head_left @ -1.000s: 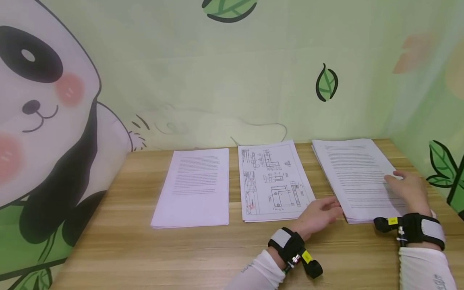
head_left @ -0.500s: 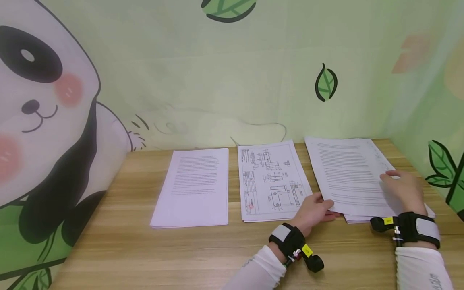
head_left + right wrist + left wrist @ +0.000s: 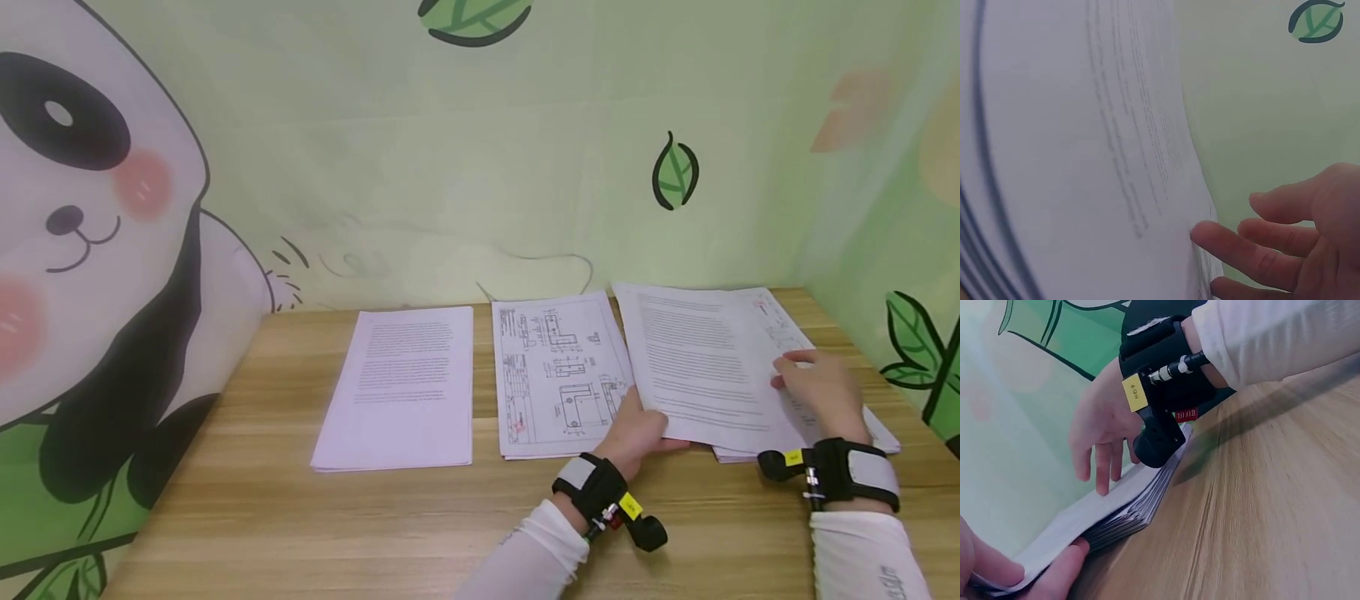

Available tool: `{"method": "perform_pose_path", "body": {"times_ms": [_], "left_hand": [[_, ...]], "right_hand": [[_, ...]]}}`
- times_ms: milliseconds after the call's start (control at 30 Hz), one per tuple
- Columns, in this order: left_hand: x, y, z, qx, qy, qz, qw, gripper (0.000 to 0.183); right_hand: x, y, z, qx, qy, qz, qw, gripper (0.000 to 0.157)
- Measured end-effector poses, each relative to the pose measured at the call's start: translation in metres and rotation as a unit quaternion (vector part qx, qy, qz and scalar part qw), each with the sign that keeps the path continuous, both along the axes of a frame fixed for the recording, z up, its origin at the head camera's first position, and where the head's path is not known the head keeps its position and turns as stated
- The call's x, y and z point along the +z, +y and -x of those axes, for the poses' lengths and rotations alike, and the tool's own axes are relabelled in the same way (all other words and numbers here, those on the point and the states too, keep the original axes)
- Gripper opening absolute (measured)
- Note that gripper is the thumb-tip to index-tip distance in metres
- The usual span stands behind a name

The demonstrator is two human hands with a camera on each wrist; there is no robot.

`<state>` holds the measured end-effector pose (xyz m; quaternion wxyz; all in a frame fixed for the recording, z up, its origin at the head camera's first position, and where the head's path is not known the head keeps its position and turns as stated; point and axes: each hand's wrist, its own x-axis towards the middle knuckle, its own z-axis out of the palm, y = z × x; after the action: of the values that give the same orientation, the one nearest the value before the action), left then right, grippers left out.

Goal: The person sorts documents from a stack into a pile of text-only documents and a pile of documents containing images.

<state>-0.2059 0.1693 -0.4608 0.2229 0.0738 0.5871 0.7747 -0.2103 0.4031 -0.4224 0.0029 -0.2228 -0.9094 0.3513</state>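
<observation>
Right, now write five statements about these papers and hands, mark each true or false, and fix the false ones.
1. The left hand pinches the near left corner of a text page. True.
2. The right hand is at the leftmost stack. False: it is at the right stack.
3. A drawing shows beside the text page, on its right. True.
4. The middle stack has a page of plain text on top. False: line drawings cover its top sheet.
5. The leftmost stack shows printed text. True.
</observation>
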Motion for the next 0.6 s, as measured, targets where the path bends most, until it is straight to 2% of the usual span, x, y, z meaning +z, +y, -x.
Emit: {"method": "perform_pose_path", "body": {"times_ms": [167,333,467,600], "left_hand": [[0.000,-0.007,0.001,0.024,-0.014,-0.022,0.9994,0.050],[0.005,-0.024,0.006,0.059,-0.001,0.021,0.9980,0.052],[0.013,-0.044,0.011,0.062,0.033,0.054,0.9961,0.053],[0.020,-0.067,0.016,0.047,0.064,0.050,0.9956,0.051]], "right_hand": [[0.001,-0.005,0.007,0.036,0.000,0.003,0.999,0.073],[0.000,-0.014,0.017,0.064,-0.001,0.035,0.997,0.093],[0.005,-0.033,0.022,0.085,-0.002,0.103,0.991,0.101],[0.012,-0.058,0.024,0.093,0.046,0.177,0.979,0.096]]}}
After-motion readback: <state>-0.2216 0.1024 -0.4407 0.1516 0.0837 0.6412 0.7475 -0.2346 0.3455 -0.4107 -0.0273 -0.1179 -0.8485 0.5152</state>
